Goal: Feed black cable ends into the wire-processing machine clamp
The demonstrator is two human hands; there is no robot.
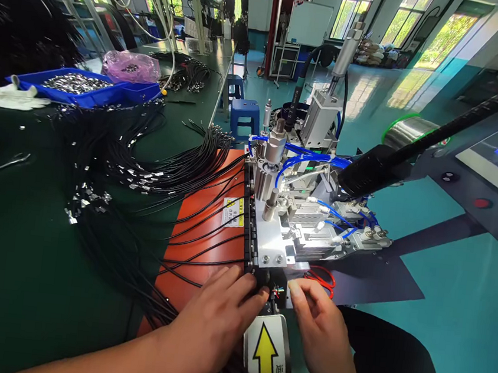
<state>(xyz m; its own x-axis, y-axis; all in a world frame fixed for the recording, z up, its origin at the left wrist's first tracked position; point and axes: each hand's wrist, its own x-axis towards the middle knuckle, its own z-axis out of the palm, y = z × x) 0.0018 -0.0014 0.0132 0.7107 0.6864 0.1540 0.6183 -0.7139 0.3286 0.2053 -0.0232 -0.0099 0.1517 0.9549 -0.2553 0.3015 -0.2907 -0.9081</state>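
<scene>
My left hand (pixel 222 311) lies over the front edge of the machine, fingers curled on a black cable whose length is mostly hidden under the palm. Small coloured wire ends (pixel 277 291) stick out just beyond its fingertips. Facing them from the right, my right hand (pixel 319 324) has thumb and index finger pinched together; whatever may be between them is too small to make out. Several black cables (pixel 208 238) run across the orange board (pixel 201 214) into the row of holders (pixel 250 234) along the machine (pixel 312 217).
A plate with a yellow arrow (pixel 264 354) sits close below my hands. Bundles of black cables (pixel 144 169) cover the green table (pixel 5 256). Blue trays (pixel 102 98) hold small metal parts. A black flexible arm (pixel 375 170) and a control panel (pixel 484 193) stand at right.
</scene>
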